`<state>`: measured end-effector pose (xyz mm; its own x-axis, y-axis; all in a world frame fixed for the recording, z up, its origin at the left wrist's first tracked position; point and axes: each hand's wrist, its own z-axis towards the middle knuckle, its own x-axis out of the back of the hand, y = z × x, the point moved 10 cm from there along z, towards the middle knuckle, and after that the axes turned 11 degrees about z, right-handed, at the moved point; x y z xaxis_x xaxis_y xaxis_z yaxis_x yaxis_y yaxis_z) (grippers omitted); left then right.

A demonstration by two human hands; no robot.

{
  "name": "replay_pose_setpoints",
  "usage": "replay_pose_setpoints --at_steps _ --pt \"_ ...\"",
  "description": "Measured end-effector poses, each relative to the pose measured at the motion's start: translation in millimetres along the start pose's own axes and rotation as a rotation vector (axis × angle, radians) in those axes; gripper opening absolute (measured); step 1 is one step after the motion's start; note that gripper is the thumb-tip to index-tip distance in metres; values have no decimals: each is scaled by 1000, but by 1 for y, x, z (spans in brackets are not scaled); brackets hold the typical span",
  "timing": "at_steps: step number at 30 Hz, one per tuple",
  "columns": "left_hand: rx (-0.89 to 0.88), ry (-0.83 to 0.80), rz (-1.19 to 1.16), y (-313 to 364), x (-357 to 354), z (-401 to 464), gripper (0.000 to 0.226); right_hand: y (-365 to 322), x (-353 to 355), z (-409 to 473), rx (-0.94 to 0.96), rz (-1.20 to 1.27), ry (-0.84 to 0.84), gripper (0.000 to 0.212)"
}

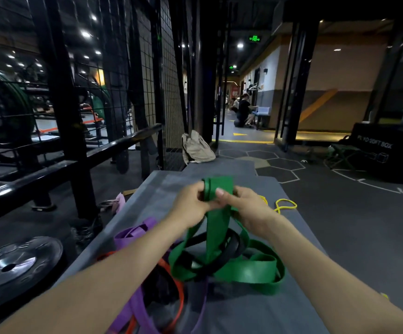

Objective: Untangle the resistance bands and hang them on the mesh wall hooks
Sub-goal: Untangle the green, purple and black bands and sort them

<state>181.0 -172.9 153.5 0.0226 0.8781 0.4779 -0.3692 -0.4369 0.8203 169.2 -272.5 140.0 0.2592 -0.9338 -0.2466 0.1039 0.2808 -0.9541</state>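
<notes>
Mesh wall [171,92]: upper left to centre of the frame, black grid panels behind a dark rail; nothing hangs on it that I can make out, and I cannot pick out the hooks.
Weight plate [15,263]: one, flat on the floor at lower left.
Purple band [135,233]: lower left of centre on the grey surface [304,309]; I count one, perhaps two, as the loops overlap.
Orange band [178,295]: one, curving through the heap at bottom centre, partly under the left forearm.
Left hand [191,203]: centre frame, raised above the surface, fingers [201,192] curled onto the left edge of the folded green strap.
Green band [219,237]: one by my count; its top fold is held up between both hands, its lower loops rest on the surface just below.
Black band [231,244]: one, threaded through the green loops, so the two are not yet free.
Right hand [246,208]: just right of centre, thumb pressed on the front of the green fold, other fingers wrapped behind it.
Yellow band [284,204]: one thin loop, lying apart at centre right.
Step in hand: untangling, judging by the raised green fold; hanging not begun.
Next move: likely calls for lifting the green higher and slipping the black out of its loops, then carrying it left to the mesh.
</notes>
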Motion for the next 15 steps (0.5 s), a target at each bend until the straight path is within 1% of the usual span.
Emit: replay_pose_setpoints --at_steps 2,3,5,6,8,11,12,15 --pt "63 45 -210 8 13 5 18 17 -5 -9 -53 -77 -46 11" --pt "89 57 -293 12 19 7 13 22 -5 -12 -50 -149 -63 21" --pt "126 78 -383 18 31 10 8 21 -5 -14 1 -325 -81 43" --pt "139 93 -424 20 36 11 9 16 -6 -14 31 -394 -78 47" --pt "172 113 -489 21 43 12 8 4 -12 -14 91 -485 -84 44" --pt "231 144 -599 23 50 11 6 -5 -21 -13 109 -621 -123 42" --pt "261 164 -644 22 54 11 6 -6 -21 -12 115 -688 -125 45" --pt "329 198 -736 20 64 10 7 -2 -10 -7 138 -932 -78 63"
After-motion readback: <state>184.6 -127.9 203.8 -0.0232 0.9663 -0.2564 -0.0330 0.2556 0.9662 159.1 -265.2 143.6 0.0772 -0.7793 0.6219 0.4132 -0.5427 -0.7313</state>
